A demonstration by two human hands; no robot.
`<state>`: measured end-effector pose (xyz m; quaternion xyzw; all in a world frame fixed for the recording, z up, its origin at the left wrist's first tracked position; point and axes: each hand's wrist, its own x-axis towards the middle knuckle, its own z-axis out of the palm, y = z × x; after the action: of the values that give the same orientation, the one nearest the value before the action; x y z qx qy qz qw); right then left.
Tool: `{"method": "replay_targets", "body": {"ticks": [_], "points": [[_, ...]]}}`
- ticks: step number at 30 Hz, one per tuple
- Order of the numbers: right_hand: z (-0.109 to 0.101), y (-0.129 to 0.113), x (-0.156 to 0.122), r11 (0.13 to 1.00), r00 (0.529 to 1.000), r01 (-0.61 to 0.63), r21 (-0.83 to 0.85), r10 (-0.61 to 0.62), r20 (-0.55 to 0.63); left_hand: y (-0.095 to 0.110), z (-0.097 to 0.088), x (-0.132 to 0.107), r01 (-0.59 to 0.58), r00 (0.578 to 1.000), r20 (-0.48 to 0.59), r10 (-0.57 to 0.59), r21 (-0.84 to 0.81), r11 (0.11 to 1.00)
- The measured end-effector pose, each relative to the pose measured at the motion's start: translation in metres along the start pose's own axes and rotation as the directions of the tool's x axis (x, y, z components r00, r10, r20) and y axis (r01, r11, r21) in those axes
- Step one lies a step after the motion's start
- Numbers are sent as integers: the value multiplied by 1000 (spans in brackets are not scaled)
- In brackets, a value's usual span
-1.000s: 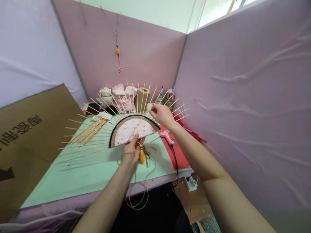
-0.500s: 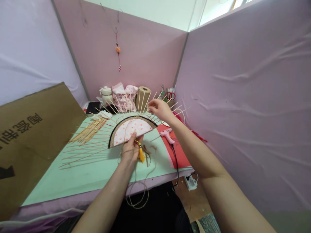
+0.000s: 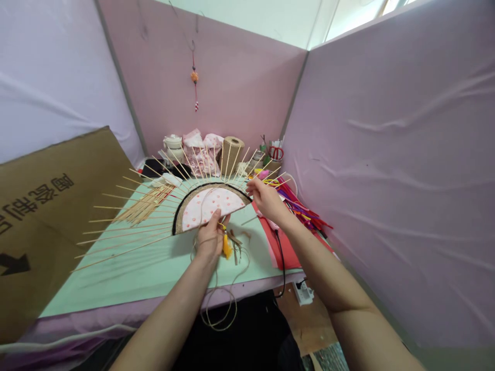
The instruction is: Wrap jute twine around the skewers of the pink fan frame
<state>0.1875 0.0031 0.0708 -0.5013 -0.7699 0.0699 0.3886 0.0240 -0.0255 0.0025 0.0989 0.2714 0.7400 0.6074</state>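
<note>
A half-round fan (image 3: pixel 207 205) of pink dotted cloth with a woven jute rim and many bamboo sticks (image 3: pixel 127 221) radiating outward is held tilted above the green table (image 3: pixel 127 273). My left hand (image 3: pixel 211 238) pinches its straight lower edge at the middle, where a yellow tassel (image 3: pixel 226 249) hangs. My right hand (image 3: pixel 266 198) is closed at the fan's right rim, fingers pinched by the sticks there; what it pinches is too small to make out. Jute cord (image 3: pixel 222 304) trails from the fan over the table edge.
A cardboard sheet (image 3: pixel 42 206) leans at the left. At the back stand a twine roll (image 3: pixel 232 152), cloth pieces (image 3: pixel 201 149), a cup with red scissors (image 3: pixel 275 153). Loose sticks (image 3: pixel 145 203) lie at the left, red paper (image 3: pixel 282 242), coloured pipe cleaners (image 3: pixel 301 208) and a black cable (image 3: pixel 281 263) at the right.
My right hand has moved down and right along the rim, from the top sticks to the right end. The fan has tilted slightly. The left hand keeps its grip.
</note>
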Motion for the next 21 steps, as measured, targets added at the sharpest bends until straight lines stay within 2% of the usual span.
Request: {"method": "replay_targets", "body": {"ticks": [10,13,17,21], "points": [[0,-10,6,986,994,-70,-151,81,70,-1,3,-4,-10,1000,9,10,23,1000],[-1,-8,6,992,996,-66,-103,72,49,-1,4,-5,-12,1000,-6,12,31,999],[-2,-5,4,996,995,-85,29,86,-46,0,3,-4,-23,1000,-7,23,12,1000],[0,-3,1,997,996,-73,32,74,-46,-1,2,-2,-16,1000,-7,17,19,1000]]}}
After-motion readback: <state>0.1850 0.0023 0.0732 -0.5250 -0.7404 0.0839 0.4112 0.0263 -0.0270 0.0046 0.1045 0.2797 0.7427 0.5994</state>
